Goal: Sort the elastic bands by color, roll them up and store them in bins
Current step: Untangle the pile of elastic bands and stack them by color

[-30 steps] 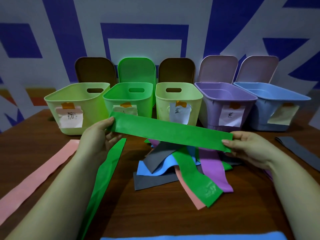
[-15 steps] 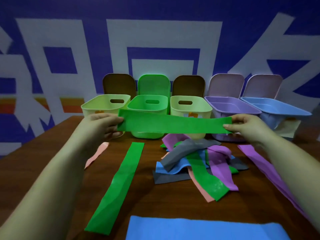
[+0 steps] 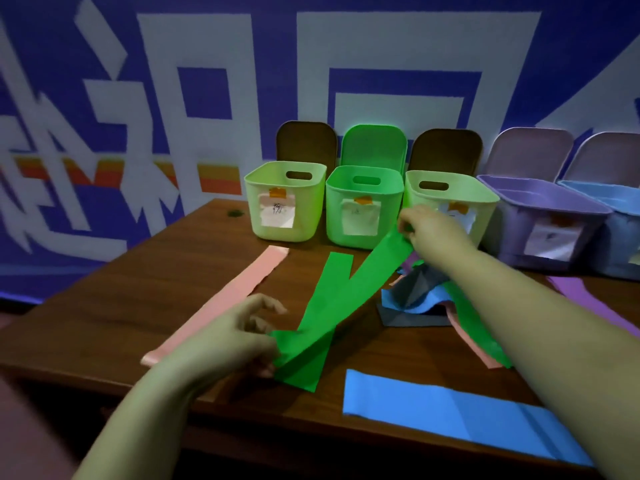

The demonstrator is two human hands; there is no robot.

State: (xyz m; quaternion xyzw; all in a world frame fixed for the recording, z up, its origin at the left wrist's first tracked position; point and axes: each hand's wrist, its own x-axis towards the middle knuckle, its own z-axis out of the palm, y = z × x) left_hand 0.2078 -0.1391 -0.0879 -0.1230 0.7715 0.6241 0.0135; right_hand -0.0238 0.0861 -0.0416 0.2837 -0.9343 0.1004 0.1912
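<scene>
A green band (image 3: 367, 275) stretches diagonally between my hands, low over the table. My left hand (image 3: 242, 337) pinches its near end and my right hand (image 3: 427, 230) pinches its far end in front of the bins. Under it a second green band (image 3: 325, 306) lies flat on the table. A mixed pile of bands (image 3: 415, 292) in grey, blue, green and purple sits to the right. A pink band (image 3: 221, 299) lies at the left, a blue band (image 3: 450, 407) near me, a purple band (image 3: 585, 299) at the right.
Several open labelled bins line the back: a light green bin (image 3: 285, 202), a green bin (image 3: 363, 206), another light green bin (image 3: 450, 199), a purple bin (image 3: 543, 223) and a blue bin (image 3: 620, 230). The table edge (image 3: 173, 393) runs close to me.
The green band was held level at bin height; my left hand has brought its end down toward me over the flat green band, so it now slants. The view swung left.
</scene>
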